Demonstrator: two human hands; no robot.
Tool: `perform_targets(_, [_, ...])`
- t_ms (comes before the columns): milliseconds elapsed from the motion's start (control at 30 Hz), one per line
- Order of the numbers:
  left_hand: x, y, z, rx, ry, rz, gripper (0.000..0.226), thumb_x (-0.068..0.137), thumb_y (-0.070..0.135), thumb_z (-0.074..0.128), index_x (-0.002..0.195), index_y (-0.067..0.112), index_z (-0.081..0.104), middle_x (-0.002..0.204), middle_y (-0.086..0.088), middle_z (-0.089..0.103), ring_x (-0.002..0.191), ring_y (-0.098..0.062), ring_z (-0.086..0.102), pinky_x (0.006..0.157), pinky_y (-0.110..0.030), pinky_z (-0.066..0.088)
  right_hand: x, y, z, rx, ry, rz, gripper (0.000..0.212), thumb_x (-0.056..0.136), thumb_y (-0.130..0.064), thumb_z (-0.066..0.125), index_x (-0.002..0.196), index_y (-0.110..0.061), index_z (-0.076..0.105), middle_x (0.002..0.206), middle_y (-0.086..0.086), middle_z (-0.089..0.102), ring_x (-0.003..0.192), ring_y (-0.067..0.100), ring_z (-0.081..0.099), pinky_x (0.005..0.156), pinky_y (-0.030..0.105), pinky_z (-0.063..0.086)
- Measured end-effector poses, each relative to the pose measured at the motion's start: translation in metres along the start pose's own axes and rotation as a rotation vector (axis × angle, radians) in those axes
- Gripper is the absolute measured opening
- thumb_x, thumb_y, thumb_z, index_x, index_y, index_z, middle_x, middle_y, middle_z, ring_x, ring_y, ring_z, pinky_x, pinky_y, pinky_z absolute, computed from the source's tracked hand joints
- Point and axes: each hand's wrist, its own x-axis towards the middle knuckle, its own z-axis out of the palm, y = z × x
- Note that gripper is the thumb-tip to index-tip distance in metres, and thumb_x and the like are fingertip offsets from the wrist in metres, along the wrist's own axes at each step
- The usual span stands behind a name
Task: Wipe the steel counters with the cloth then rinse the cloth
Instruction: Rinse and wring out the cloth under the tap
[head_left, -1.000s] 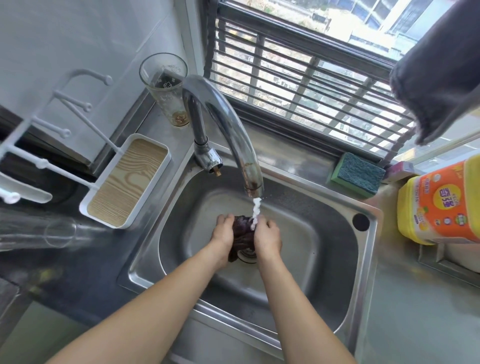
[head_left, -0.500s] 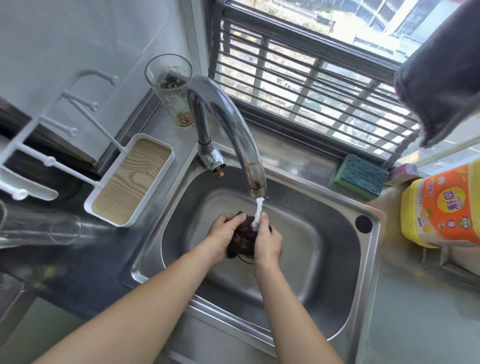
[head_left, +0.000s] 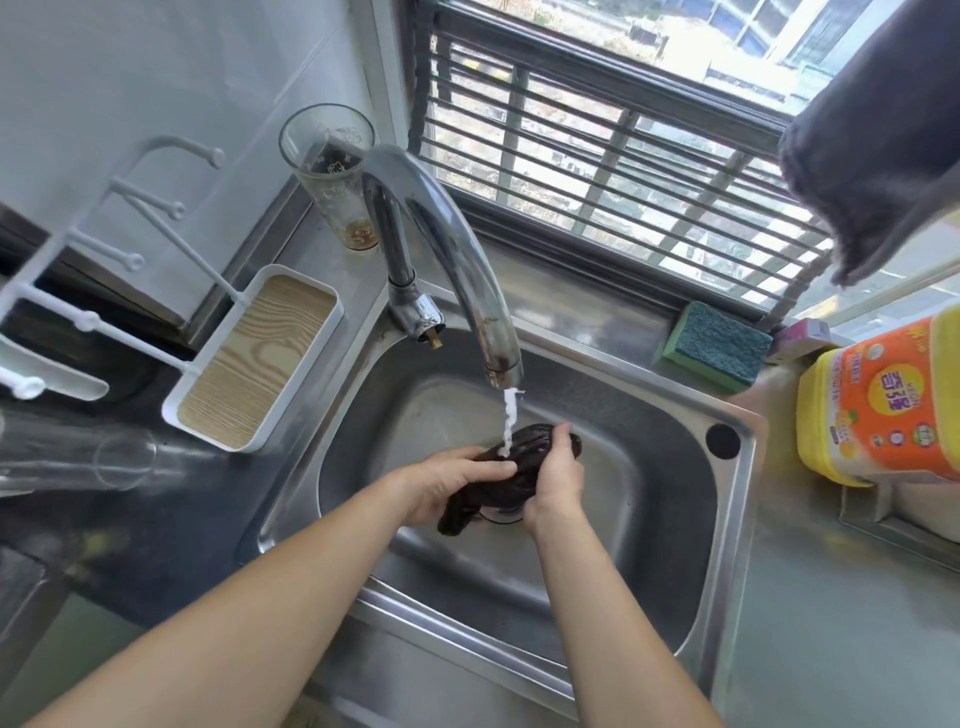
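bright window (head_left: 597, 156) daylight, edges bent, blurred

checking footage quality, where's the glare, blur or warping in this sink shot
Head view: daylight blows out the window; bright sheen on the faucet and sink rim; wide-angle lens bends the edges; the glass at far left is smeared; hands and cloth stay sharp.

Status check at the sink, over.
Left hand and right hand both grip dark cloth. Faucet stream hits it, over sink. Nothing obstructing.

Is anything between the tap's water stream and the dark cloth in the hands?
Nothing visible: the stream lands straight on the dark wet cloth, gripped by the left hand and right hand over the steel sink.
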Motion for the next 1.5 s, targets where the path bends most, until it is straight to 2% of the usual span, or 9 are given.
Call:
perform_targets(167, [0.012,-0.001,-0.001,-0.16,0.269,0.066,0.044,0.082,-0.002,0.068,0.119,0.021,0.061,0.111,-0.027,0.07,0.089,-0.041,0.072,0.083,-0.063,0.057,0.005,0.007,-0.006,0.043,-0.054,-0.059,0.022,0.091,-0.017,0.048,0.106,-0.016,0.064,0.11,0.018,0.07,0.091,0.034,0.068,0.081,0.047,0.059])
perform_targets(300, [0.014,0.009,0.015,-0.315,0.498,0.163,0.015,0.084,0.018,0.058,0.093,0.028,0.065,0.091,-0.013,0.07,0.073,-0.026,0.065,0.07,-0.039,0.053,-0.001,0.02,-0.002,-0.279,-0.115,-0.224,0.03,0.088,-0.024,0.047,0.102,-0.034,0.072,0.106,0.004,0.073,0.1,0.026,0.07,0.083,0.048,0.063])
perform_targets(367, [0.008,0.016,0.024,-0.351,0.465,0.11,0.022,0.089,0.035,0.051,0.075,0.022,0.063,0.072,-0.004,0.066,0.057,-0.017,0.06,0.055,-0.022,0.043,-0.012,0.022,0.004,-0.439,-0.157,-0.317,0.024,0.092,-0.042,0.052,0.1,-0.031,0.071,0.098,0.003,0.074,0.094,0.025,0.071,0.066,0.039,0.064])
perform_targets(467, [0.015,0.012,0.03,-0.21,0.518,0.12,0.053,0.102,0.051,0.037,0.068,0.02,0.063,0.067,0.001,0.065,0.06,-0.019,0.062,0.065,-0.024,0.047,-0.02,0.028,0.008,-0.705,-0.135,-0.531,0.041,0.091,-0.065,0.056,0.097,-0.026,0.065,0.089,-0.003,0.072,0.09,0.022,0.066,0.08,0.032,0.053])
perform_targets(700, [0.025,0.007,0.038,-0.34,0.603,0.182,0.05,0.095,0.059,0.05,0.061,0.032,0.075,0.068,0.002,0.073,0.076,-0.026,0.069,0.083,-0.044,0.058,-0.033,0.022,0.01,-0.652,0.049,-0.608,0.051,0.087,-0.064,0.065,0.074,-0.015,0.06,0.071,-0.001,0.069,0.073,0.024,0.062,0.065,0.031,0.039])
perform_targets(900, [0.022,0.013,0.041,-0.458,0.533,0.143,0.041,0.098,0.047,0.058,0.089,0.011,0.077,0.067,0.0,0.074,0.066,-0.022,0.069,0.062,-0.026,0.049,-0.031,0.02,0.013,-0.635,0.057,-0.682,0.05,0.091,-0.057,0.063,0.068,-0.013,0.058,0.064,0.001,0.066,0.072,0.028,0.064,0.063,0.034,0.042])
perform_targets(1100, [0.016,0.007,0.03,-0.264,0.396,0.121,0.05,0.102,0.052,0.049,0.073,0.016,0.068,0.06,0.0,0.064,0.042,-0.012,0.056,0.042,-0.017,0.036,-0.025,0.016,0.012,-0.755,0.038,-0.661,0.044,0.1,-0.048,0.053,0.084,-0.012,0.072,0.089,0.017,0.074,0.092,0.038,0.065,0.073,0.036,0.043])
perform_targets(1333, [0.005,-0.006,-0.001,-0.099,0.158,0.111,0.05,0.08,0.037,0.083,0.122,0.028,0.057,0.118,-0.017,0.071,0.091,-0.024,0.069,0.071,-0.034,0.055,-0.009,0.011,-0.002,-0.584,0.126,-0.483,0.044,0.093,-0.058,0.061,0.095,-0.014,0.065,0.097,0.011,0.073,0.1,0.033,0.065,0.092,0.039,0.051])
perform_targets(1500, [0.014,-0.008,-0.001,-0.397,0.337,0.148,0.043,0.094,-0.007,0.048,0.125,0.019,0.06,0.13,-0.019,0.06,0.113,-0.038,0.064,0.067,-0.038,0.064,-0.013,0.018,0.0,-0.419,-0.036,-0.382,0.025,0.083,-0.03,0.075,0.105,-0.024,0.064,0.094,-0.007,0.069,0.096,0.02,0.067,0.098,0.041,0.055])
